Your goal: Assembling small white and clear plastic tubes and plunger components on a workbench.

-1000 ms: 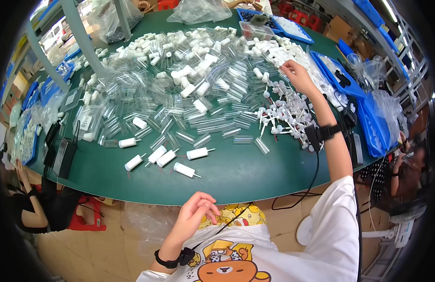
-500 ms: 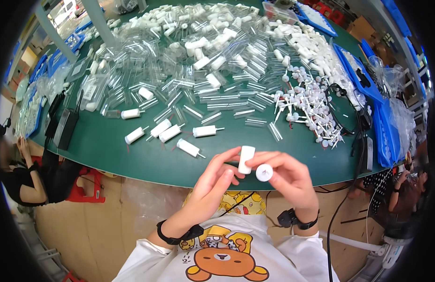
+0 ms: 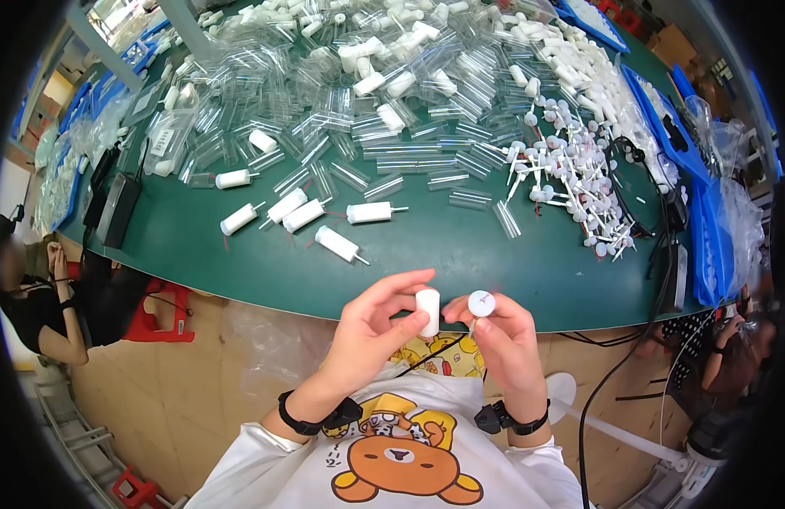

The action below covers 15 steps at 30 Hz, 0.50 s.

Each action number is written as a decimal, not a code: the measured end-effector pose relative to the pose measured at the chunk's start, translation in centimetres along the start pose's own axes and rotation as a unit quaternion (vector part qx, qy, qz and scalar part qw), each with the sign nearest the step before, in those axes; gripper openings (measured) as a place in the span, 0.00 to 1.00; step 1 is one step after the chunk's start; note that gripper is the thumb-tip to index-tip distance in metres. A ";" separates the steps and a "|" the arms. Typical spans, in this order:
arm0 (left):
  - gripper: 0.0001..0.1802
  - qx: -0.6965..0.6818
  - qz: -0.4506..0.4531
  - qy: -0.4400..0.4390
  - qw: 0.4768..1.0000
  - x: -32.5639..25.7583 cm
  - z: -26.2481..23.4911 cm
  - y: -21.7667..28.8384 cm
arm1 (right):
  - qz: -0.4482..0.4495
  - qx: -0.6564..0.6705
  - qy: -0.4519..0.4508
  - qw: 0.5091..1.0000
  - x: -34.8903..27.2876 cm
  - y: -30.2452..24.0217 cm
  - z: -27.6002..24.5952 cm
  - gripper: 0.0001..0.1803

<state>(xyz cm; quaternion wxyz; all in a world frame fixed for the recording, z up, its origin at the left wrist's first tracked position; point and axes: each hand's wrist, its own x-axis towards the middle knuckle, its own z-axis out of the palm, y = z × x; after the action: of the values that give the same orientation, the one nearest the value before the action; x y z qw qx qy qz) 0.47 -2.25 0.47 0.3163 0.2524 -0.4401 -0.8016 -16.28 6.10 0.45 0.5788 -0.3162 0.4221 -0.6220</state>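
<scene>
Between the thumb and fingers of my left hand (image 3: 367,331) is a white cylinder (image 3: 428,314), held nearly upright above the table's near edge. My right hand (image 3: 509,339) pinches a disc-headed piece (image 3: 481,303), its round pale face turned up and a thin stem below it. A small gap separates the two held pieces. Beyond my hands, several white cylinders with a capped end and a protruding stem lie on the green table, the nearest assembled cylinder (image 3: 337,244) with its stem pointing right.
Clear plastic tubes (image 3: 409,164) and white cylinders heap across the table's back. Loose disc-headed stems (image 3: 579,170) pile at the right, beside black cables and blue trays (image 3: 706,246). A black box (image 3: 119,220) stands at the left. People sit at both sides.
My hands have come down nearer my body. The cylinder, earlier touched by my right fingers, is now in my left hand alone; the disc-headed piece stays in the right.
</scene>
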 end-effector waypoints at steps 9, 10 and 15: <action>0.18 -0.006 0.004 0.015 1.000 0.4 0.5 -0.1 | -0.100 -0.075 0.007 0.992 0.0 0.9 0.9 0.10; 0.17 0.010 0.009 0.013 1.000 0.4 0.5 -0.2 | -0.116 -0.098 0.010 0.988 0.2 1.1 1.2 0.10; 0.18 0.018 -0.010 0.011 1.000 0.4 0.7 -0.5 | -0.172 -0.205 0.026 0.963 0.9 1.5 1.8 0.11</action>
<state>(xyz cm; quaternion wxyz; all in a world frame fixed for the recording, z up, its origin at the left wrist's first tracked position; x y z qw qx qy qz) -0.38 -1.98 0.33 0.3082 0.2713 -0.4487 -0.7938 -14.10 4.96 -0.19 0.3748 -0.4792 0.4948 -0.6206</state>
